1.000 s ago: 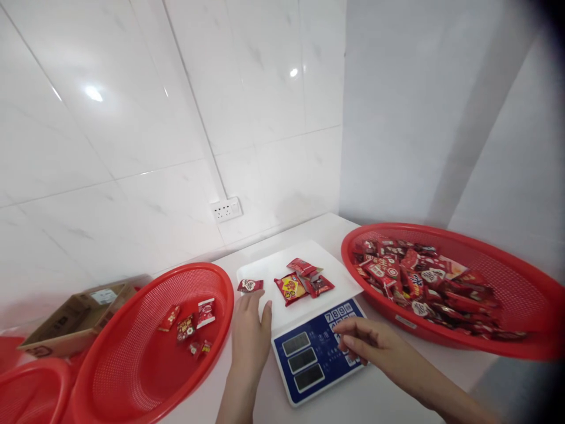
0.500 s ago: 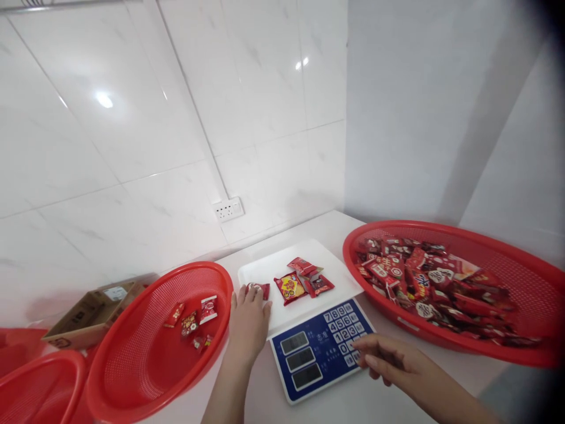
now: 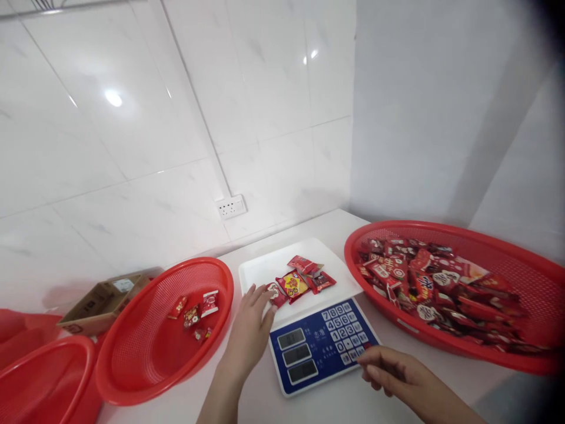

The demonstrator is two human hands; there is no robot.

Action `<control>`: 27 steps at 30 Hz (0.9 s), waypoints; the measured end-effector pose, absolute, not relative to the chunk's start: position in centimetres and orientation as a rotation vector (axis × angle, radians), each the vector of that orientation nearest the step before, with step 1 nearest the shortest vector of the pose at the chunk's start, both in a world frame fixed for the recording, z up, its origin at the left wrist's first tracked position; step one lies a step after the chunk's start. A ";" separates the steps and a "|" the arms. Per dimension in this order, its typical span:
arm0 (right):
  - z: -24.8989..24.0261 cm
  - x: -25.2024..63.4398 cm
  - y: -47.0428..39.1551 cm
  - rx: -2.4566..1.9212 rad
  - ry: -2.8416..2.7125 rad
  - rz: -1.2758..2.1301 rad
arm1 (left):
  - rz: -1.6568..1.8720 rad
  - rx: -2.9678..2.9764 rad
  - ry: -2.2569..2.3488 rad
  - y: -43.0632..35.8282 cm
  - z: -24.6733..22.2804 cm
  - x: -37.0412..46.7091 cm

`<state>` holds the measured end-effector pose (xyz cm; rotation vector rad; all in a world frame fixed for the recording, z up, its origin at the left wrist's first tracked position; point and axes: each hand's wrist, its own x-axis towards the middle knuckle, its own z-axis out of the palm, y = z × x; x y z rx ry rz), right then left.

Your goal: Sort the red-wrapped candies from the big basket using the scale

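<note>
My left hand [image 3: 251,330] is over the near left part of the white scale pan [image 3: 260,263], fingers spread and fingertips at a small red snack packet [image 3: 276,294]. That packet lies against a red and yellow packet [image 3: 293,285]. Beside it are more red packets [image 3: 323,281], partly overlapping. My right hand [image 3: 395,374] is by the lower right corner of the scale's blue keypad panel [image 3: 324,347], fingers loosely curled and a little apart, with no packet visible in them. Faint digits show on the top display [image 3: 291,338].
A large red basket [image 3: 441,227] heaped with red packets stands on the right. On the left, another red basket [image 3: 132,353] holds several packets. Further left are a cardboard box [image 3: 95,309] and another red basket [image 3: 83,359]. A wall socket [image 3: 232,206] is behind the white table [image 3: 335,221].
The packet by my left hand has slid right, up against the other packets, and my left hand has moved slightly with it. Digits now show on the display. The camera view has shifted a little.
</note>
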<state>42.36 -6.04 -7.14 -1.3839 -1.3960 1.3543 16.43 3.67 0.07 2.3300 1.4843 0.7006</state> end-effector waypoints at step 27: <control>-10.8 40.9 -8.0 -1.421 -1.737 1.199 | 0.965 2.340 1.670 -4.1 -3.0 12.9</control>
